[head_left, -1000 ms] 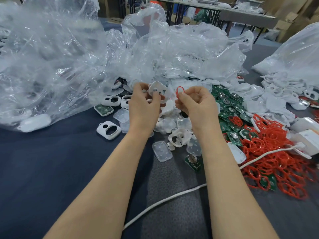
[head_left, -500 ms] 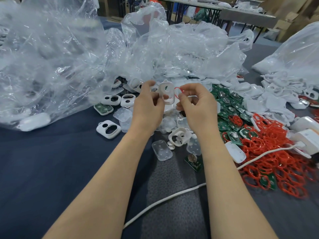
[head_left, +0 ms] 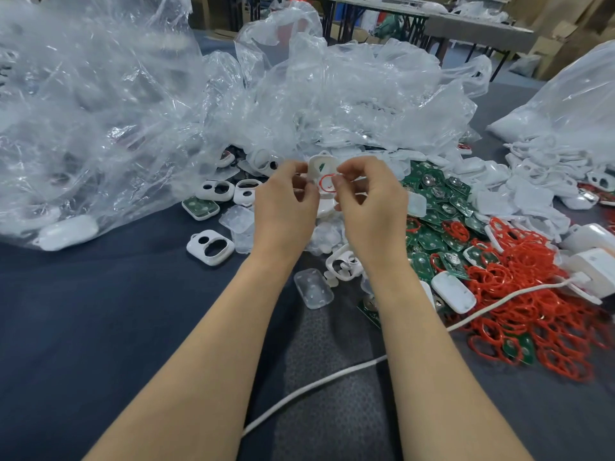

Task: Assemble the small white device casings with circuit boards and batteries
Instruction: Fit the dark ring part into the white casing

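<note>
Casing [head_left: 316, 166] — smooth white plastic, faint sheen. Red ring [head_left: 327, 175] on it looks rubbery, matt. Bags [head_left: 100, 111]: crinkled clear film, glossy. Circuit boards [head_left: 432, 216] green, with shiny metal discs [head_left: 427, 181]. Table cover [head_left: 100, 311] — dark cloth, matt, fine weave.

Crumpled clear plastic bags [head_left: 133, 111] are heaping from nine to one o'clock while a white cable [head_left: 376, 360] is snaking over dark cloth [head_left: 83, 311] from six toward a white adapter [head_left: 595, 271] at three.

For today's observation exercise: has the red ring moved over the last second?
Yes. The red ring shifted left, toward the loose two-hole casing, against the held casing.
</note>
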### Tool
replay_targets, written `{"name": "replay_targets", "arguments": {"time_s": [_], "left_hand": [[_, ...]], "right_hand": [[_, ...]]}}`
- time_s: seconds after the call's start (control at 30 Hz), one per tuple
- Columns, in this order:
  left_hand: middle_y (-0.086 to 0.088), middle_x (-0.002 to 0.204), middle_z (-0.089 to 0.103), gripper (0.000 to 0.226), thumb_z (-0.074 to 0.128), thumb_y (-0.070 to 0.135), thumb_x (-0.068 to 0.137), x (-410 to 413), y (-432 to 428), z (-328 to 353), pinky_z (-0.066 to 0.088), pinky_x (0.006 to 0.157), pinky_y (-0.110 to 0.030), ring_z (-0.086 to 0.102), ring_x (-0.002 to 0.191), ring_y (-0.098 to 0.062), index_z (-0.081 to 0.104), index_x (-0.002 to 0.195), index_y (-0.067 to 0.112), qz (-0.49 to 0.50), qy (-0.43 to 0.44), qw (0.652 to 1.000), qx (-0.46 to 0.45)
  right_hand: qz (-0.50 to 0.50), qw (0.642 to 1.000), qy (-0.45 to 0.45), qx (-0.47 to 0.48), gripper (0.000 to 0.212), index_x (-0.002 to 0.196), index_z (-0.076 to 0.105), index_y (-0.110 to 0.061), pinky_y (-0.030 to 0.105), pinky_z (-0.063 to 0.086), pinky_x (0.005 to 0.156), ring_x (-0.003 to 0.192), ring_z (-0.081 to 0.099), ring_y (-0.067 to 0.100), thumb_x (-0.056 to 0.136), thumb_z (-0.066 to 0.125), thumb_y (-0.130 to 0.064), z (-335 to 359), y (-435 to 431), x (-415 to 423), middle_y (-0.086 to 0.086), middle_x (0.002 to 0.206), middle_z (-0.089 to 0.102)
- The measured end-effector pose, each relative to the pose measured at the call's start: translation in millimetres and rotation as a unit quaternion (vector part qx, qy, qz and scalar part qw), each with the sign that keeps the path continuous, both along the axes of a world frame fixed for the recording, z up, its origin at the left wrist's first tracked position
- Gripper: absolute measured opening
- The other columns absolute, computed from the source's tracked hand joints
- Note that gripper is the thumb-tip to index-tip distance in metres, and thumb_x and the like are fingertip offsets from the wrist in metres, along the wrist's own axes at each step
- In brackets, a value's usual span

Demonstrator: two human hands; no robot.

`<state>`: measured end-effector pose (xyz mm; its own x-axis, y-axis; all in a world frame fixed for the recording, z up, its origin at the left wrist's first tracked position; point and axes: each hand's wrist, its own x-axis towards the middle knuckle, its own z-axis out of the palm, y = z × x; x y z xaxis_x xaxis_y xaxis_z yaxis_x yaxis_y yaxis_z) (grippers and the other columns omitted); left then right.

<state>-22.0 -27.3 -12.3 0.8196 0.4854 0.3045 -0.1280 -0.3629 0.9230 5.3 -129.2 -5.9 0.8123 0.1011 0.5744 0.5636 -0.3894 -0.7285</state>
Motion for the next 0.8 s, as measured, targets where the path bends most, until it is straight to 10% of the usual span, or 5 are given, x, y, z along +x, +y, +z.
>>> {"name": "replay_targets", "arguments": {"time_s": [0.8], "left_hand": [[-0.006,0.091,0.071,0.019,0.053,0.0,0.093,1,0,1,0.056,0.08,-0.028,0.071,0.085,-0.01,0.057,0.095,0.018,-0.097,0.004,0.987,-0.128]], "right_hand": [[-0.01,0.989,0.116,0.093,0.019,0.077,0.057,-0.032,0.023,0.043,0.063,0.063,0.047,0.008,0.089,0.065,-0.018,4,-13,8,-0.003,0.082,0.056]]}}
